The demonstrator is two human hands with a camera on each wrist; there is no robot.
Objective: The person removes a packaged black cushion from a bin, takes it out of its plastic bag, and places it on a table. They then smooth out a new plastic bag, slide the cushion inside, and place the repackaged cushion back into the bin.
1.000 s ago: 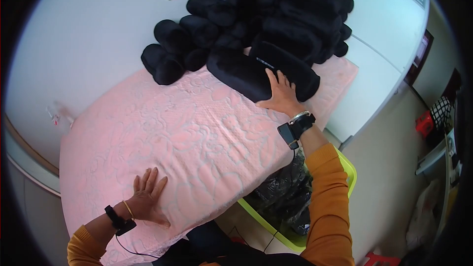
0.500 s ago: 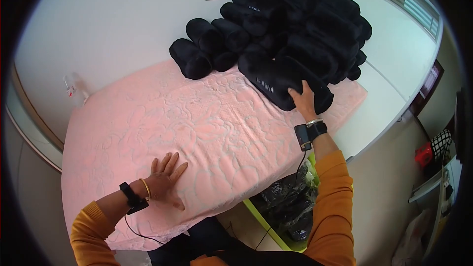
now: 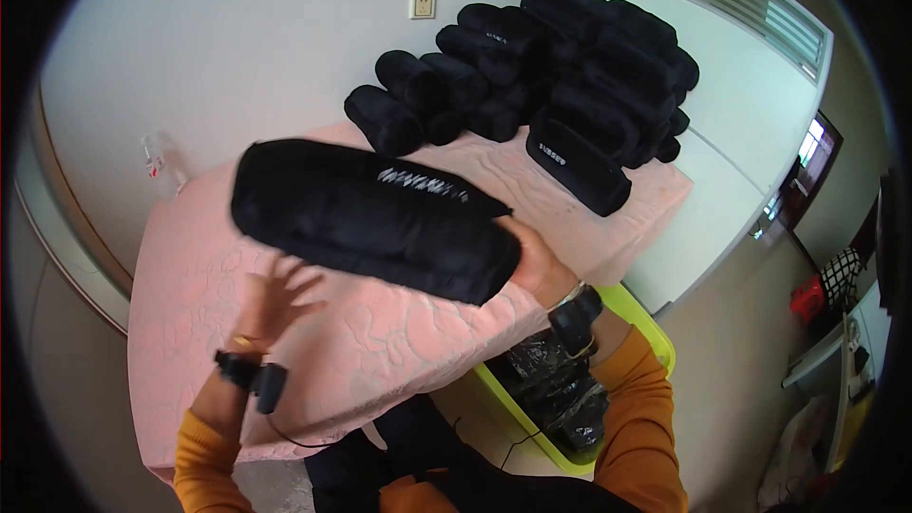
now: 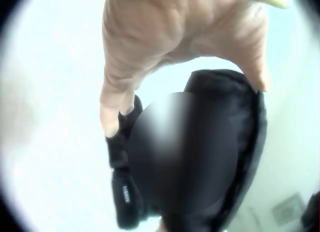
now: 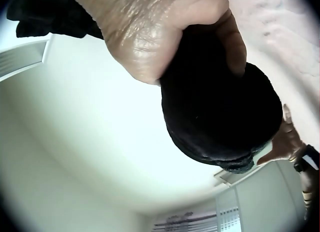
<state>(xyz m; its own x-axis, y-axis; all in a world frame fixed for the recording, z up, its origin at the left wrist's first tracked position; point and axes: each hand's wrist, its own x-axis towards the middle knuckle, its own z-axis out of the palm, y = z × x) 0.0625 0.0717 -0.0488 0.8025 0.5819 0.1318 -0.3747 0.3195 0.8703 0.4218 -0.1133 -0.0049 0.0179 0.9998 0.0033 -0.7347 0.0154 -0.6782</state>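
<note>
A black plush bolster pillow (image 3: 361,214) with pale lettering along its upper side is held above the pink bed cover (image 3: 380,332). At its right end my right hand (image 3: 540,264) grips it, thumb on the side facing me; the right wrist view shows that hand (image 5: 170,32) curled round the end. Below the pillow's left end is my left hand (image 3: 275,302), blurred, with its fingers spread. In the left wrist view its fingers (image 4: 111,123) and thumb stand apart, with the black pillow (image 4: 245,112) beyond them.
Many similar black pillows (image 3: 608,57) are piled against the wall at the back, one lettered pillow (image 3: 578,164) lying in front of them. Beside the bed, below my right arm, stands a yellow-green bin (image 3: 513,423) with black plastic-wrapped things inside. A white cabinet (image 3: 731,85) borders the right.
My right hand has gripped one pillow from the front of the pile and brought it up and left over the bed. My left hand has lifted off the cover towards it.
</note>
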